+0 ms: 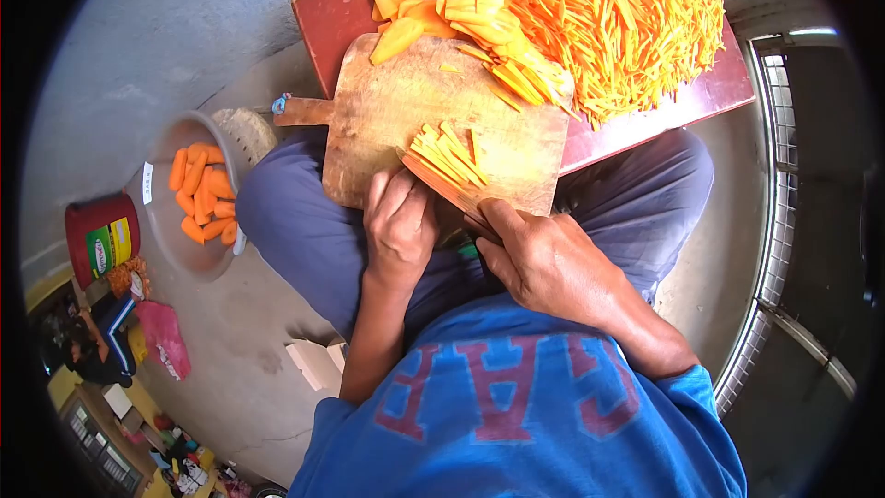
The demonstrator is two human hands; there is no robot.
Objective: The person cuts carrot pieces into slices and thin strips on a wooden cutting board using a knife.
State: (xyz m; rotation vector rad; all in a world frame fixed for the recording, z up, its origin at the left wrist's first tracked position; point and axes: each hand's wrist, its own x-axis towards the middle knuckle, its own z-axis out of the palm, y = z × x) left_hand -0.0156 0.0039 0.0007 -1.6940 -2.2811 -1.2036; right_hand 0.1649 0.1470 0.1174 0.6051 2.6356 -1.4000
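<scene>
My right hand [544,254] is closed around the handle of a knife at the near edge of a wooden cutting board [369,120]. The knife's blade [441,182] slants up and left over the board, tinted orange. Beyond the blade lies a small bunch of carrot sticks [449,153]. My left hand [402,217] is curled at the board's near edge, close to the blade's far end; whatever its fingers grip is hidden. Sliced carrot pieces [429,9] lie at the board's far edge, partly fanned out toward the right.
A large heap of carrot shreds [618,28] covers much of the red table [336,9]. On the left, a basin [175,240] holds peeled carrots [203,189]. Near it are a red bucket [83,249] and a pink bag [164,337]. Another person [97,341] is at far left.
</scene>
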